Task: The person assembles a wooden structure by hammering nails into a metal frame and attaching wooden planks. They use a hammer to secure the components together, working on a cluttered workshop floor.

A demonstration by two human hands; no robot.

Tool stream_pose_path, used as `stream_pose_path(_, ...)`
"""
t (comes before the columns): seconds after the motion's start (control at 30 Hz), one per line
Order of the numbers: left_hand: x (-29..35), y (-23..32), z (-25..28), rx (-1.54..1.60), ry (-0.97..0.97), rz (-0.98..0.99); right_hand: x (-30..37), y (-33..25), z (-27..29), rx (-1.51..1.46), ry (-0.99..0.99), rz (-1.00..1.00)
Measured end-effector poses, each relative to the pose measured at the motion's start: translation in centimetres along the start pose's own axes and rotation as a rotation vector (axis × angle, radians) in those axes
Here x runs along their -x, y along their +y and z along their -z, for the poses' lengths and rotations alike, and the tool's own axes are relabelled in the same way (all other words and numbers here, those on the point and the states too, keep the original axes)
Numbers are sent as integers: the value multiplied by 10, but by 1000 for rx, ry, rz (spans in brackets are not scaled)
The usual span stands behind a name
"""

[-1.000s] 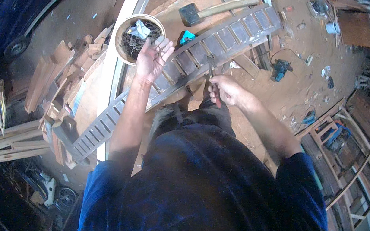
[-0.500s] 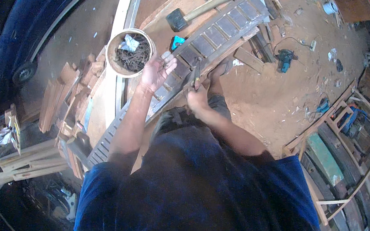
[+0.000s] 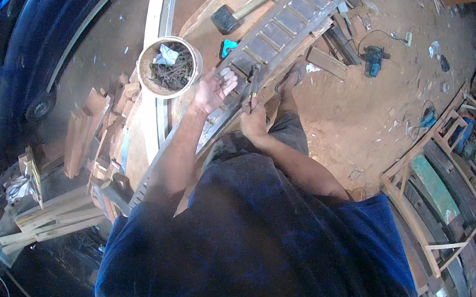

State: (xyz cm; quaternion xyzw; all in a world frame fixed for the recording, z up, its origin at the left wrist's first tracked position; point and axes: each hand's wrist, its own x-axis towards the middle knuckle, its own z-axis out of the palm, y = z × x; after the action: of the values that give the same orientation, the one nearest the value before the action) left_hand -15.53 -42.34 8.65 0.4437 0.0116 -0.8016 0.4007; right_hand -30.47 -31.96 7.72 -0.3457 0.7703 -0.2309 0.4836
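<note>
Right hand gripping (perhaps) pliers

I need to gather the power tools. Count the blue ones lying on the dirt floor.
2. One blue power tool lies on the dirt right of the long slatted wooden frame; a second blue tool lies farther right beside the wooden racks. Others may be hidden among clutter.

A long grey wooden frame with a row of rectangular panels lies slanted across the bench. Over its lower stretch a slim metal tool stands nearly upright. Just left sits a round bucket of dark metal scraps.
</note>
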Motion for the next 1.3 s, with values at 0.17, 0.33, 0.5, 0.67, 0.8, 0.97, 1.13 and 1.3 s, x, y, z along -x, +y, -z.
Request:
stream_pose_path(0.17, -28, 11, 26, -25, -50, 9, -27, -27, 59, -126, -434, -117)
stream_pose_path(0.33, -40, 4, 14, -27, -65, 32, -30, -68, 98, 206, -470, -40)
stream_pose_path(0.5, -43, 2, 25, 42, -43, -8, 1, -27, 24, 14, -57, -18)
stream_pose_path(0.67, -41, 2, 18, 46, 53, -49, -2, 4, -10, -95, 30, 41)
stream_pose_path(0.8, -50, 5, 13, 8, 63, -44, -30, 26, 13, 65, -198, 41)
stream_pose_path(0.97, -48, 1, 29, 73, 52, -107, -45, -78, 114, 547, -672, 114)
stream_pose_path(1.13, -43, -6, 24, 46, 53, -136, 0, -87, 109, 436, -370, 260)
stream_pose_path(1.3, -41, -9, 10, 30, 27, -112, 2, -6, 25, 67, -47, 70)
